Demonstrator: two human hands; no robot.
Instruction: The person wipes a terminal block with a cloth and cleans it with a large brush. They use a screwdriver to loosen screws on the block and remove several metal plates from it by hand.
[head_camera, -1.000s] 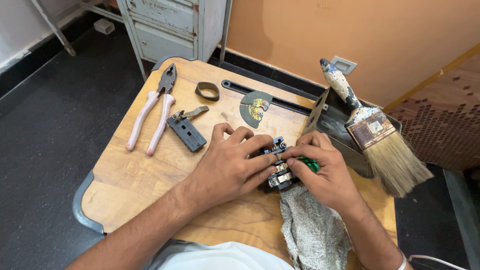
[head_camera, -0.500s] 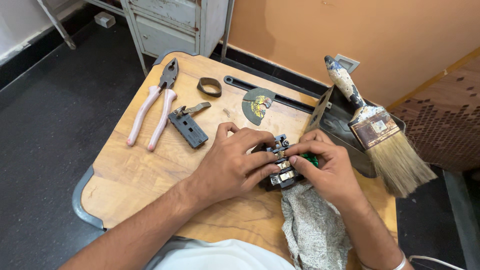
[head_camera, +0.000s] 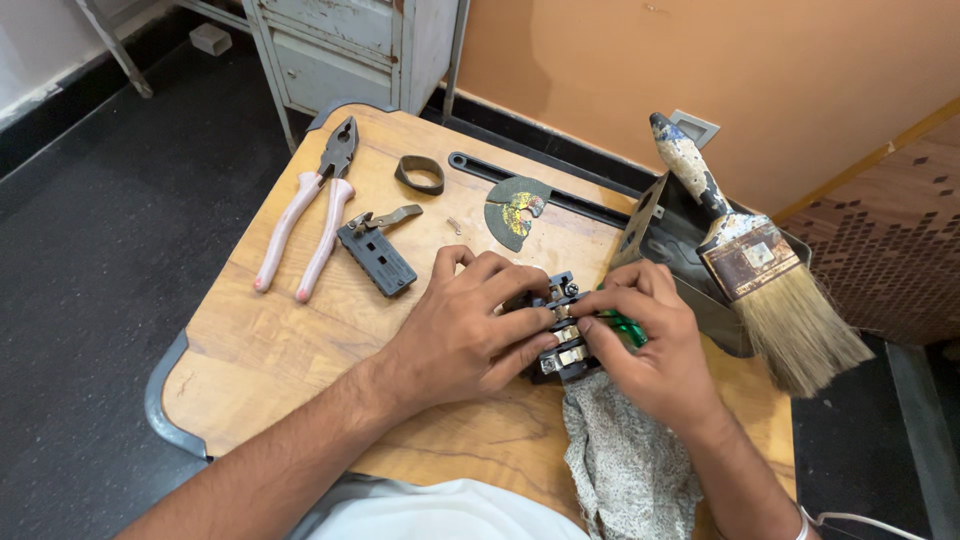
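My left hand (head_camera: 470, 325) grips a black electrical component with metal terminals (head_camera: 560, 335) on the wooden table (head_camera: 280, 350), its fingers wrapped over the left side. My right hand (head_camera: 650, 345) holds a green-handled tool (head_camera: 625, 325), mostly hidden in the fist, against the component's right side. Both hands touch the component. A patterned cloth (head_camera: 630, 460) lies under my right wrist.
Pink-handled pliers (head_camera: 305, 215) lie at the far left. Beside them are a black plastic part with a metal lever (head_camera: 375, 252), a small dark ring (head_camera: 419, 174), a half-round disc (head_camera: 513, 210) and a black bar (head_camera: 540, 187). A worn paintbrush (head_camera: 750, 250) rests on a metal box (head_camera: 680, 250).
Both hands stay on the component; the fingers have shifted only slightly.
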